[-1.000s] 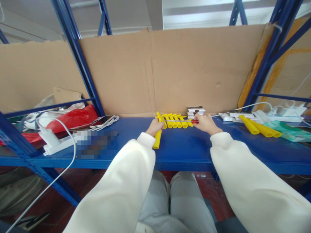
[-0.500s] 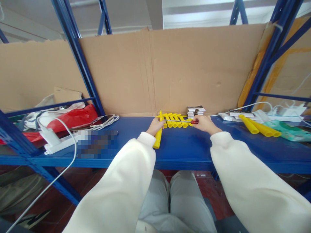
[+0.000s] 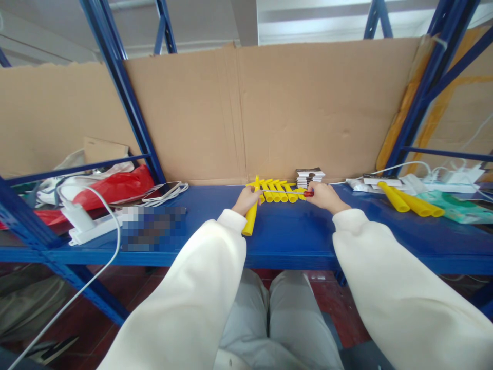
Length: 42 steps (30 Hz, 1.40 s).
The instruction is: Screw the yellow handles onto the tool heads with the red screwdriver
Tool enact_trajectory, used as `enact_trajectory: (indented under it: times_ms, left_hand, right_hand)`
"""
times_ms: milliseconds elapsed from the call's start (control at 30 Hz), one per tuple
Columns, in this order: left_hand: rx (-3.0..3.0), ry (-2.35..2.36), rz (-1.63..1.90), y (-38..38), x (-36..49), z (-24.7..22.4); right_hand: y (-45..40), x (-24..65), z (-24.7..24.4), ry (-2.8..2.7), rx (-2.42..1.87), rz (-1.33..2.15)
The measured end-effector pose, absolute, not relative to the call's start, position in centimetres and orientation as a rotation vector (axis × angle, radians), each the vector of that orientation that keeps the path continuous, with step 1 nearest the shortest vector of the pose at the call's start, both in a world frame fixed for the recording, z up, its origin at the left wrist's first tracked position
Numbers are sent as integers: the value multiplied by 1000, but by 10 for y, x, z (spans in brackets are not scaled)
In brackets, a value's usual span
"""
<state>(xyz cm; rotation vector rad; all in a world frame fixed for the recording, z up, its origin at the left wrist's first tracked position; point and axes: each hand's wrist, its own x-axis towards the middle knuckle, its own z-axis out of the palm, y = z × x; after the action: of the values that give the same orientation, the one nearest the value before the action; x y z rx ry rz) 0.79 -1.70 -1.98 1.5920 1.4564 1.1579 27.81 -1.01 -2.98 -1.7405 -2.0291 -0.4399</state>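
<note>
My left hand (image 3: pixel 246 200) is closed round a yellow tapered plastic tube (image 3: pixel 250 220), its wide end toward me. A screwdriver (image 3: pixel 285 192) with a red handle lies level across the view. My right hand (image 3: pixel 323 197) grips its handle, and the tip of its shaft meets the tube by my left fingers. Just behind the shaft, several more yellow tubes (image 3: pixel 280 197) lie side by side in a row on the blue shelf (image 3: pixel 292 236). Whether the tip is inside the tube or only touching it is hidden by my fingers.
Behind the row stands a stack of small printed boxes or cards (image 3: pixel 308 177). Loose yellow tubes (image 3: pixel 414 202) and a green packet (image 3: pixel 458 205) lie at right. A power strip (image 3: pixel 92 231), a phone (image 3: pixel 164 190) and a red bag (image 3: pixel 117 187) sit at left. A cardboard sheet (image 3: pixel 300 108) walls the back.
Both hands keep their hold on the yellow tube and the screwdriver. Apart from a very slight shift of the whole view, nothing has visibly moved.
</note>
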Motion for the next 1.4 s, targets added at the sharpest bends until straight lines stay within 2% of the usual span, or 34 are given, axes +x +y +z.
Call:
enact_trajectory:
  times_ms: [400, 967, 1400]
  left_hand:
    - [1577, 1401, 1177, -22, 9, -18]
    - [1628, 1330, 1034, -26, 13, -18]
    - [1643, 1349, 1097, -28, 13, -14]
  right_hand:
    - [-16, 274, -24, -2056, -1736, -500]
    - [-21, 271, -25, -2013, -1833, -350]
    - [-28, 265, -19, -2022, -1914, -369]
